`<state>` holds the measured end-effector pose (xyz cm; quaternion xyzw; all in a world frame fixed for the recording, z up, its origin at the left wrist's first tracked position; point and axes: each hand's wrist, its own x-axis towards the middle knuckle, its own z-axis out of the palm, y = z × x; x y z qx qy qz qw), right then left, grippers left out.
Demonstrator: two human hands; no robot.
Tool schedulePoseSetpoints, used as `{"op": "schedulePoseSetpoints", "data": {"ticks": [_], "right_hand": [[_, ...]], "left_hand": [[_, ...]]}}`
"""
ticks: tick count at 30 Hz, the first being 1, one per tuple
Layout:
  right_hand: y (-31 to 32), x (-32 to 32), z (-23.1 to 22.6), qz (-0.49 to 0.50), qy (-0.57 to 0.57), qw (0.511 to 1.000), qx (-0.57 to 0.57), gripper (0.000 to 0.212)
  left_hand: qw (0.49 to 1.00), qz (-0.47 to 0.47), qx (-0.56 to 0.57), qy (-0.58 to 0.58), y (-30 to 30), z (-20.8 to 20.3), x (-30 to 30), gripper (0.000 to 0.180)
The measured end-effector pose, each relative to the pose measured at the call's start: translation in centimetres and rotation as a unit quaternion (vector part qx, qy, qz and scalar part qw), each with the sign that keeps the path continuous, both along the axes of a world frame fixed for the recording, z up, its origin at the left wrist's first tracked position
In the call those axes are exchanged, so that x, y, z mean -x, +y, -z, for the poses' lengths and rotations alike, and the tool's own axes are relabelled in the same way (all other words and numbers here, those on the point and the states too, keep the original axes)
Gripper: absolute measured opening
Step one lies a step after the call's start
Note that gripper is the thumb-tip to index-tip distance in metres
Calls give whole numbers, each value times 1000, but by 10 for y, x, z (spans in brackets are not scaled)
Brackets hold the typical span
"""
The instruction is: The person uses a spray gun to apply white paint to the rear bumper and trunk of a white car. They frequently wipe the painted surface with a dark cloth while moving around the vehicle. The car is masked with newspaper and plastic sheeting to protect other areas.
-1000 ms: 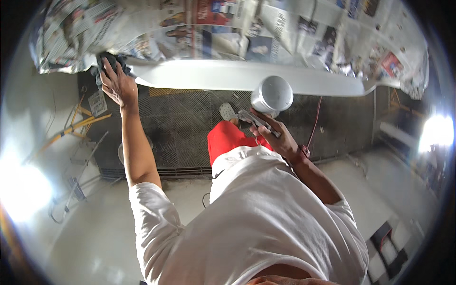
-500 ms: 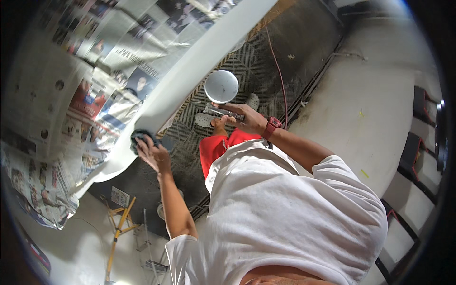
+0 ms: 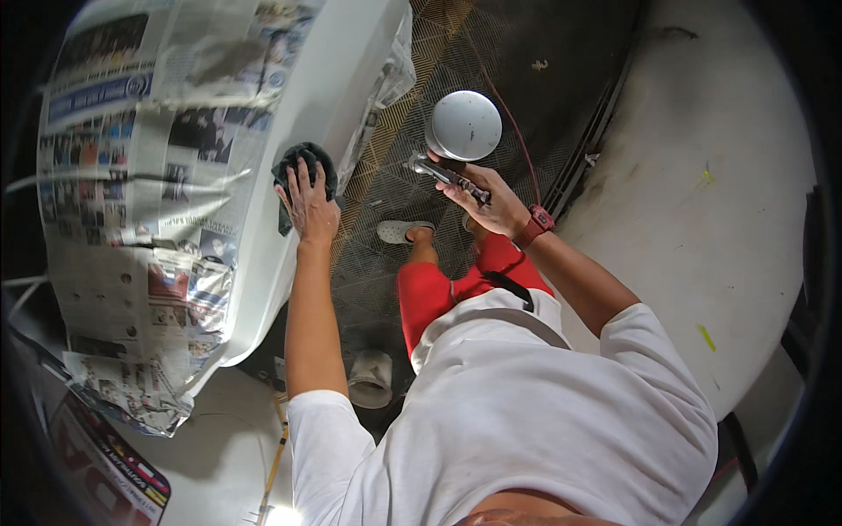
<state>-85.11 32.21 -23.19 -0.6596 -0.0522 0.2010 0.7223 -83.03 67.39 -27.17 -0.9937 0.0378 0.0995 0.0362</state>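
Note:
My left hand [image 3: 313, 209] presses a dark cloth [image 3: 309, 158] against a smooth white panel [image 3: 320, 96]. Its fingers lie spread over the cloth and hold it to the surface. In front of my body, my right hand [image 3: 502, 203] is closed round a metal spray gun [image 3: 456, 179]. A round white cup [image 3: 467, 125] sits at the gun and faces up. Gun and cup are apart from the panel. My right palm hides part of the gun's handle.
Taped newspaper [image 3: 175, 167] covers the area left of the panel. A red hose [image 3: 513, 131] runs along the dark patterned floor [image 3: 386, 188]. Behind my left arm stands a whitish bucket [image 3: 370, 379]; a yellow stand [image 3: 279, 447] is near it. A pale wall [image 3: 684, 175] rises on the right.
My left hand has slid the cloth along the panel, up and to the right in view. The spray gun in my right hand has shifted slightly up and right. The view has turned.

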Motion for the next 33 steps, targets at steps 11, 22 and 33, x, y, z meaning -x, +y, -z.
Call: {"op": "schedulePoseSetpoints", "data": {"ticks": [11, 22, 33], "right_hand": [[-83, -72, 18, 46, -33, 998, -8, 37], [-128, -184, 43, 98, -27, 994, -23, 39], [-149, -245, 108, 201, 2, 979, -22, 46]], "left_hand": [[966, 205, -157, 18, -70, 9, -134, 112], [943, 317, -86, -55, -182, 15, -345, 93], [805, 423, -416, 0, -304, 88, -590, 55]]}}
